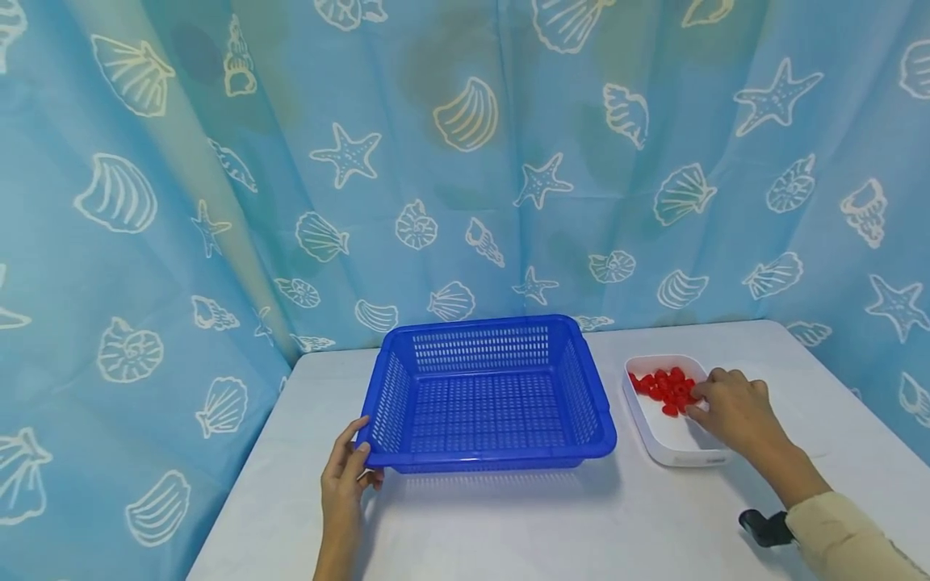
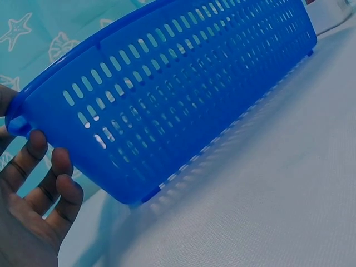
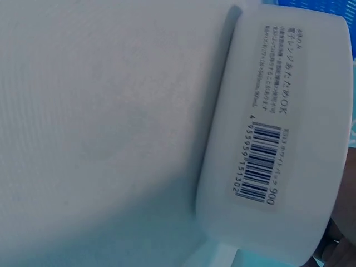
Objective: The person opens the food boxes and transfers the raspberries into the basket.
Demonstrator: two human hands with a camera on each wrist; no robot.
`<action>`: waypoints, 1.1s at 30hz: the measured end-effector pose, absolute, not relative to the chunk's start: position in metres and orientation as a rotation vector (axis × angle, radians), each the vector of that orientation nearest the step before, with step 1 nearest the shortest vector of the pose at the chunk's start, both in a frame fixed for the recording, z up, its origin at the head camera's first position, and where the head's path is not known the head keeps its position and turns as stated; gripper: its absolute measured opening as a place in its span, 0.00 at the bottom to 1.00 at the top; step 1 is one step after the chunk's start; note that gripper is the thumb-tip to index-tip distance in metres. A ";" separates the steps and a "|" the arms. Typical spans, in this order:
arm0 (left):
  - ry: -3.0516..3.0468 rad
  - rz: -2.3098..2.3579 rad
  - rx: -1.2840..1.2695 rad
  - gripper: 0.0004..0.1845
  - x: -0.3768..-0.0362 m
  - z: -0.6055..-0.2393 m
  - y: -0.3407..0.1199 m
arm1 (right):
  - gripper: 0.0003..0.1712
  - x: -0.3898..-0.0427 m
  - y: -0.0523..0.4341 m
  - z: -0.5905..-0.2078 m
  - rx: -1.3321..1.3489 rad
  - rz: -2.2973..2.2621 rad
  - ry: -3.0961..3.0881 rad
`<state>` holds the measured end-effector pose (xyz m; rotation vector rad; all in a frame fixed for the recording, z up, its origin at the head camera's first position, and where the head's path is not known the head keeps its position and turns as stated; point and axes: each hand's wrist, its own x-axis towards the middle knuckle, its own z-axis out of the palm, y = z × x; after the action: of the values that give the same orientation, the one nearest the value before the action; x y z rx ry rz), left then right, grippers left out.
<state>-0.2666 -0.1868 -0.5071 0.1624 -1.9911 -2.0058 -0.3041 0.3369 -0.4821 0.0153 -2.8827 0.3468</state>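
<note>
A blue slotted plastic basket (image 1: 472,458) stands on the table with nothing inside. My left hand (image 1: 347,476) grips its front left corner; in the left wrist view the thumb is over the rim and curled fingers are beneath it. To the right, a white plastic container (image 1: 643,428) holds several small red pieces (image 1: 661,386) gathered toward its far end. My right hand (image 1: 741,407) reaches over the container's right side, thumb and index fingertips among the pieces. Whether a piece is pinched cannot be made out. The right wrist view mainly shows the container's labelled side (image 3: 261,139).
A white cloth covers the table (image 1: 508,524). Behind and at both sides hangs a blue curtain (image 1: 407,274) with white shell and starfish prints, close to the basket's back rim. A black device (image 1: 766,528) sits at my right wrist, by the beige sleeve (image 1: 846,537).
</note>
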 end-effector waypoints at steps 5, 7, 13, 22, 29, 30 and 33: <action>-2.002 -1.999 0.160 0.20 -0.265 -0.506 -0.185 | 0.26 -0.306 0.336 -0.487 0.027 0.288 -2.857; -2.009 -1.993 0.168 0.20 -0.265 -0.506 -0.185 | 0.26 -0.308 0.335 -0.490 0.033 0.279 -2.851; -2.027 -1.974 0.187 0.20 -0.266 -0.508 -0.185 | 0.23 -0.312 0.335 -0.496 0.058 0.256 -2.853; -2.018 -1.996 0.174 0.20 -0.266 -0.509 -0.187 | 0.29 -0.305 0.335 -0.494 0.093 0.297 -2.769; -2.004 -2.008 0.154 0.20 -0.266 -0.506 -0.188 | 0.31 -0.298 0.326 -0.478 0.150 0.313 -2.688; -2.005 -2.009 0.154 0.20 -0.266 -0.506 -0.187 | 0.31 -0.298 0.325 -0.475 0.157 0.318 -2.675; -2.017 -1.997 0.166 0.21 -0.266 -0.505 -0.187 | 0.30 -0.298 0.320 -0.466 0.189 0.327 -2.630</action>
<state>-0.2658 -0.1871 -0.5053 0.1657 -2.0175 -1.9967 -0.2978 0.3200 -0.4660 0.1889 -2.6302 0.3271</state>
